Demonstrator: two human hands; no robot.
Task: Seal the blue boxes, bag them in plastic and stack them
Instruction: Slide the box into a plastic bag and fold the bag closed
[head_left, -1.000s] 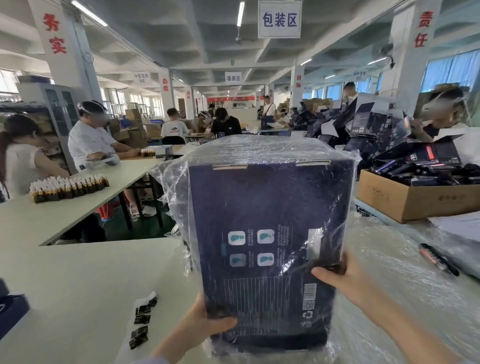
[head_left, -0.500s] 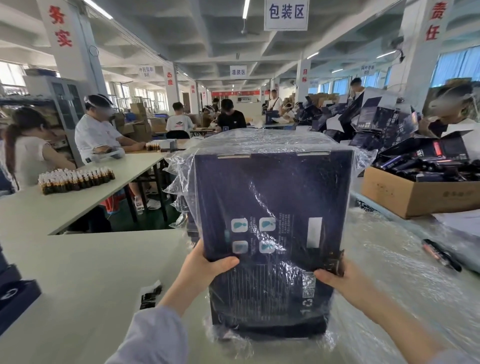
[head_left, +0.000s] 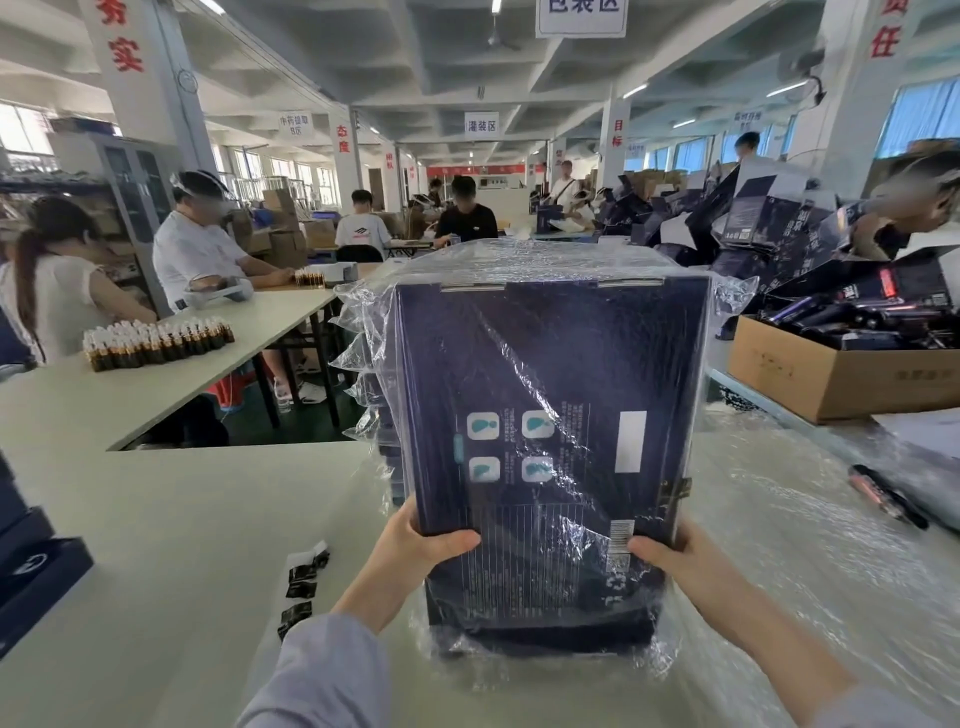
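Note:
A dark blue box (head_left: 550, 415) wrapped in a clear plastic bag stands on end in front of me, its printed face toward the camera. My left hand (head_left: 415, 545) grips its lower left edge with the thumb across the face. On the lower right edge, my right hand (head_left: 670, 553) holds it the same way. Just behind it rises a stack of bagged blue boxes (head_left: 374, 384), with crinkled plastic ends showing on the left. Loose plastic trails under the box onto the table (head_left: 182, 519).
Small black seal stickers (head_left: 304, 582) lie on the table at the left, and dark boxes (head_left: 31, 577) sit at the left edge. A black-red pen (head_left: 885, 496) and a cardboard carton (head_left: 831, 374) of dark items are at the right. Seated people work at tables behind.
My left hand slid up from the box's bottom corner to its lower left edge. The box rose and shifted away from me toward the stack. My right hand stayed on the right edge.

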